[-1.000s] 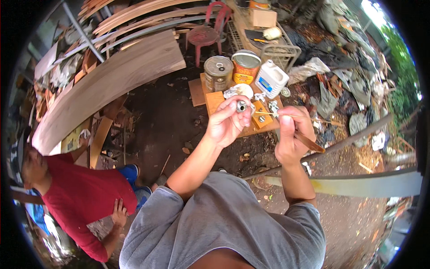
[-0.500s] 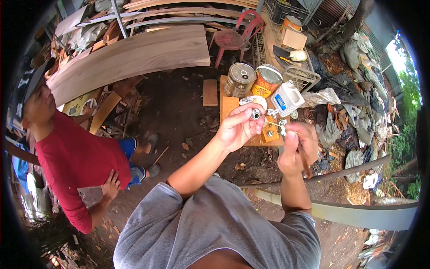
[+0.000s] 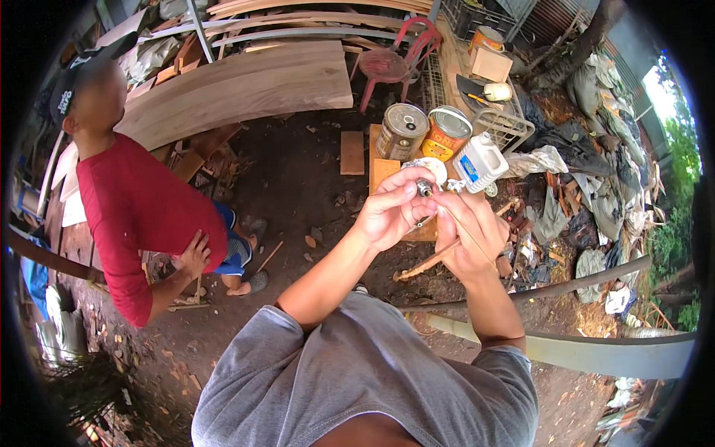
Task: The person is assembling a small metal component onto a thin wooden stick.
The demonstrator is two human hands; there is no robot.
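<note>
Between the thumb and fingers of my left hand is a small, round metal fitting with a hollow end. My right hand is closed round a thin pale stick, its tip meeting the fitting's opening. A thicker brown stick also lies across the right hand and pokes out below its fingers. Both hands are close together over the near edge of a small wooden table. The fingers partly cover the fitting and hide the stick's tip.
On the table stand a grey metal can, an orange can and a white jug. A person in a red shirt stands at left beside a long wooden slab. Behind are a red chair and a wire rack.
My right hand has moved left, up to the fitting, and turned, so the brown stick now points left. The fitting has tilted. The person at left has straightened up and turned the head away.
</note>
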